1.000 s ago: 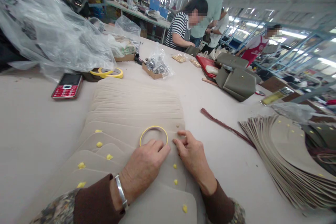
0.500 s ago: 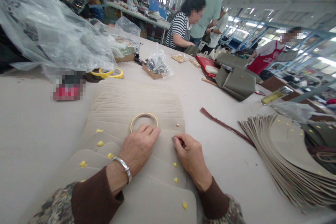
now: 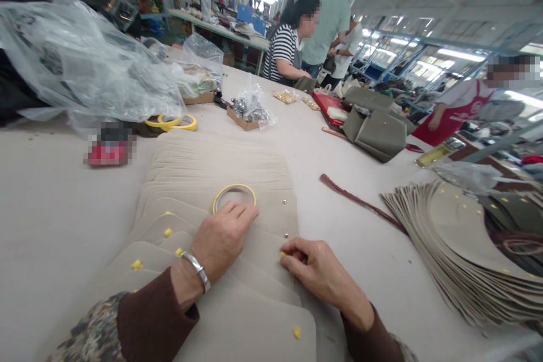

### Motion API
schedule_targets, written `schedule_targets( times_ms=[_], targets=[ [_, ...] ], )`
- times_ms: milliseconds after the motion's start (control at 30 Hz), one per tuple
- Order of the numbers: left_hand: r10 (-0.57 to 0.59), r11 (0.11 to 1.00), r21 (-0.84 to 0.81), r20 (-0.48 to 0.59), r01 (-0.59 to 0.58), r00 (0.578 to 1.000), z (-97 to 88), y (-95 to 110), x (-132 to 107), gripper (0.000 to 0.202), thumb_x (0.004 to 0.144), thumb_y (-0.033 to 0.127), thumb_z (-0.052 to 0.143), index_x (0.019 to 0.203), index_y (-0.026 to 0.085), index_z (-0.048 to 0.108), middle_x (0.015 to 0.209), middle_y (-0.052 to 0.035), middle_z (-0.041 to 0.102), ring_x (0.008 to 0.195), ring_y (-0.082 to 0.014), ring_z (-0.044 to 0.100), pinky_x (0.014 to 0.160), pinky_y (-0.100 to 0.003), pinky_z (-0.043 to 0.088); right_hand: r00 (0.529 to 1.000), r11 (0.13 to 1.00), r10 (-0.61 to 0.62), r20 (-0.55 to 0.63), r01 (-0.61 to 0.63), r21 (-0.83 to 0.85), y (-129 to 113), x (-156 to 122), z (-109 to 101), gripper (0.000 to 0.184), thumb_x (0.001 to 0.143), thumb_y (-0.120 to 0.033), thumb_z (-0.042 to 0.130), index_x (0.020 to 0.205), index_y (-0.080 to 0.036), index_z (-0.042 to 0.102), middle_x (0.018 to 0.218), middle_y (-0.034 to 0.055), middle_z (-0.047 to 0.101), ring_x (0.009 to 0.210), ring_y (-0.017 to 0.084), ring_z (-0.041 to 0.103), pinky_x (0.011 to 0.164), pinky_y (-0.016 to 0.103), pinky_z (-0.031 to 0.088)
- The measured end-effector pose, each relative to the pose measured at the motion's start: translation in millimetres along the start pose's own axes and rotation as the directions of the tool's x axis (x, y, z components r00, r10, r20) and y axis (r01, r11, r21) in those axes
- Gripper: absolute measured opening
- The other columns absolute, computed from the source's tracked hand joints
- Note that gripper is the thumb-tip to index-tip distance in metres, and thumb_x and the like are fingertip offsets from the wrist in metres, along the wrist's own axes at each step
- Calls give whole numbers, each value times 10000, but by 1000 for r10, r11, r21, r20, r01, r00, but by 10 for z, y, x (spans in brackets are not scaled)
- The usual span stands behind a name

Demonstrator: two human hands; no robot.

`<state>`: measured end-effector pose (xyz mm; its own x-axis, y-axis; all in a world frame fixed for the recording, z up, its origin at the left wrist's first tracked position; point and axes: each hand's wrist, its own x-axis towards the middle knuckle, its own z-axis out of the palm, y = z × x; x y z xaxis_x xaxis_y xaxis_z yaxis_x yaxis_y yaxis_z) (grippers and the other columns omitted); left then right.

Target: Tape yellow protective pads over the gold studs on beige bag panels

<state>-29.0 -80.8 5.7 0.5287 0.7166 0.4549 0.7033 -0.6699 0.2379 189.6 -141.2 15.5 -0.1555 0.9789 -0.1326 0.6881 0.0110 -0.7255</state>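
Overlapping beige leather-like panels (image 3: pixel 237 288) lie fanned in front of me, with yellow tape bits (image 3: pixel 168 233) stuck near their edges. My left hand (image 3: pixel 223 237), a silver bangle at its wrist, rests on the panels with its fingers closed on the near side of a roll of yellow tape (image 3: pixel 215 197). At the panels' right edge, my right hand (image 3: pixel 316 266) pinches a small yellow tape piece (image 3: pixel 282 254) between thumb and fingertips. Just above those fingertips a small metal stud (image 3: pixel 285 236) shows, and a second metal stud (image 3: pixel 284 201) sits farther up.
More fanned panels (image 3: pixel 428 249) lie at right, beside a dark red strip (image 3: pixel 360 203). Farther back are tape rolls (image 3: pixel 186 123), a box of metal parts (image 3: pixel 248 116), olive bags (image 3: pixel 375 130) and a bottle (image 3: pixel 439 153). Plastic bags (image 3: pixel 85 56) are heaped at left. Several people work beyond.
My right hand has moved down the panels' right edge onto a yellow tape piece. A second stud has come into view where its fingers were. My left hand stays on the tape roll.
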Motion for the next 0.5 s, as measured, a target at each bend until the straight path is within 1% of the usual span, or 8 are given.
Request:
schedule_targets(
  times_ms=[67, 100, 167, 233, 267, 333, 433, 500],
  targets=[
    [77, 985, -148, -95, -91, 992, -2, 26, -26, 170, 952, 148, 428, 1028, 187, 575, 890, -25, 702, 817, -162, 653, 727, -264, 539, 991, 996, -32, -129, 42, 75, -20, -2, -16, 138, 844, -204, 607, 938, -174, 704, 664, -8, 651, 567, 127, 576, 549, 222, 431],
    [106, 968, -215, -127, -131, 986, -3, 48, -38, 181, 960, 155, 426, 1075, 190, 561, 933, -20, 714, 829, -141, 668, 744, -236, 540, 976, 990, -64, -206, 88, 108, -42, 5, -16, 154, 855, -207, 599, 970, -170, 695, 706, 3, 664, 593, 129, 587, 567, 225, 447],
    [140, 939, -295, -140, -177, 980, 3, 102, -59, 229, 970, 174, 432, 1181, 192, 519, 1028, -21, 721, 875, -116, 687, 771, -196, 537, 939, 967, -167, -301, 215, 134, -105, 29, -1, 169, 869, -185, 583, 1008, -169, 678, 800, 26, 685, 672, 136, 612, 620, 232, 475],
    [142, 939, -299, -119, -172, 983, 17, 153, -70, 294, 979, 201, 427, 1270, 182, 459, 1081, -38, 716, 879, -120, 698, 753, -195, 543, 900, 929, -304, -314, 352, 110, -168, 63, 29, 180, 870, -141, 575, 1023, -171, 664, 878, 44, 689, 748, 142, 624, 685, 242, 493],
    [132, 946, -283, -110, -159, 985, 25, 171, -72, 317, 985, 217, 414, 1298, 171, 430, 1069, -49, 719, 848, -128, 704, 714, -200, 547, 878, 908, -366, -310, 409, 89, -188, 83, 45, 194, 870, -123, 571, 1037, -171, 656, 897, 50, 687, 764, 143, 623, 705, 248, 497],
    [99, 962, -248, -90, -118, 991, 36, 189, -75, 320, 998, 252, 380, 1301, 154, 408, 967, -48, 735, 738, -138, 707, 611, -212, 539, 836, 870, -458, -302, 492, 43, -199, 124, 71, 205, 874, -103, 561, 1051, -170, 641, 899, 58, 684, 767, 144, 620, 720, 257, 504],
    [91, 968, -228, -52, -101, 995, 37, 182, -105, 290, 1006, 282, 345, 1254, 159, 429, 801, -11, 723, 626, -141, 685, 525, -218, 509, 787, 831, -540, -298, 555, -42, -172, 167, 94, 196, 879, -83, 528, 1001, -181, 645, 871, 63, 686, 788, 156, 626, 729, 264, 510],
    [106, 963, -240, -86, -124, 991, 49, 177, -147, 272, 1001, 289, 357, 1228, 180, 460, 770, 5, 711, 616, -136, 676, 529, -209, 506, 779, 829, -554, -294, 550, -104, -172, 158, 116, 203, 870, -77, 499, 944, -190, 650, 842, 61, 694, 783, 163, 636, 725, 264, 513]
  ],
)
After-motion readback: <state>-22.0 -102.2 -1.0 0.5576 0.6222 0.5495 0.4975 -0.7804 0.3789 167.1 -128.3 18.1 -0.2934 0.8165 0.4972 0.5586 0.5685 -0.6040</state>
